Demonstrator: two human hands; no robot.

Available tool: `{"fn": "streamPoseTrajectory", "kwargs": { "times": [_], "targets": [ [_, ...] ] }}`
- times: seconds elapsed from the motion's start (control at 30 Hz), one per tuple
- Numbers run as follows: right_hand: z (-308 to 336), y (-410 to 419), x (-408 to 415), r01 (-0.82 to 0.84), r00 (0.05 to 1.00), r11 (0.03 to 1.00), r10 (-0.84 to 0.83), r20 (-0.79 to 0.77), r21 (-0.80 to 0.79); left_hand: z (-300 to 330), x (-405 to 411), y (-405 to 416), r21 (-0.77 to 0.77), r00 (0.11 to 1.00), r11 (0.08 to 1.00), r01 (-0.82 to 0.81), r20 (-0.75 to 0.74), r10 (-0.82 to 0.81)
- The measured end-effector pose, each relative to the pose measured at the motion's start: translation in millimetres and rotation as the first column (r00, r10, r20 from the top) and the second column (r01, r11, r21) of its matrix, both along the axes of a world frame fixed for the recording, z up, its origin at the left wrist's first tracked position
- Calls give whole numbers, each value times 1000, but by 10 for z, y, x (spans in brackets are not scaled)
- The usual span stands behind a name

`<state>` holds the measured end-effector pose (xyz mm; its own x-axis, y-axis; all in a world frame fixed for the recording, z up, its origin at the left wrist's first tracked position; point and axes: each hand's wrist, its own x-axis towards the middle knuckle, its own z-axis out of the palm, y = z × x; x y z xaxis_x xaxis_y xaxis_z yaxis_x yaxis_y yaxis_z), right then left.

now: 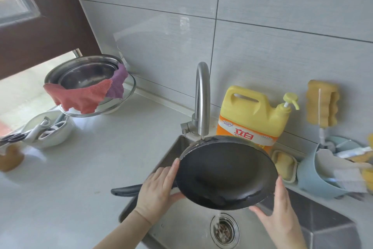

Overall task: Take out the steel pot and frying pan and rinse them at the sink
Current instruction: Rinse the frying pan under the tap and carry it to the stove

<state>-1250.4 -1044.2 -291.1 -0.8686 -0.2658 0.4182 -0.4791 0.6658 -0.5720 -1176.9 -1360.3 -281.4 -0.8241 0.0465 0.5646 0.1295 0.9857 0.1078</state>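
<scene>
A black frying pan (pixel 226 174) is held tilted over the steel sink (pixel 314 220), its far rim just under the faucet (pixel 201 97) spout. Water runs off the pan's low edge toward the drain (pixel 224 229). My left hand (pixel 159 188) grips the pan's left rim where the dark handle (pixel 125 189) joins. My right hand (pixel 276 214) holds the lower right rim from beneath. A steel pot (pixel 84 74) sits on the counter at the back left, inside a glass bowl, with pink and purple cloths draped over its rim.
A yellow detergent jug (pixel 254 113) stands behind the pan beside the faucet. A soap dish (pixel 284 165), a blue basket (pixel 314 176) of cleaning tools and a hanging sponge (pixel 322 103) are at right. White bowls with utensils (pixel 48 131) sit at left.
</scene>
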Motion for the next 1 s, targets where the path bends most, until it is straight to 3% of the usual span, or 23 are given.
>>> {"fn": "streamPoseTrajectory", "kwargs": {
  "times": [0.27, 0.53, 0.8, 1.0],
  "targets": [
    [-13, 71, 8, 105, 994, 994, -107, 34, 42, 37, 0, 24, 41, 1000, 999, 1, -7, -1],
    [-23, -366, 36, -184, 982, 982, 181, 54, 50, -4, 332, -339, 18, 992, 992, -129, 14, 128],
    [-46, -603, 18, -251, 968, 963, 248, 46, 95, -39, 522, -472, 18, 980, 987, -163, -114, 164],
    [-15, -491, 32, -228, 973, 972, 225, 52, 59, -40, 422, -423, 31, 986, 986, -164, 28, 164]
  ]
}}
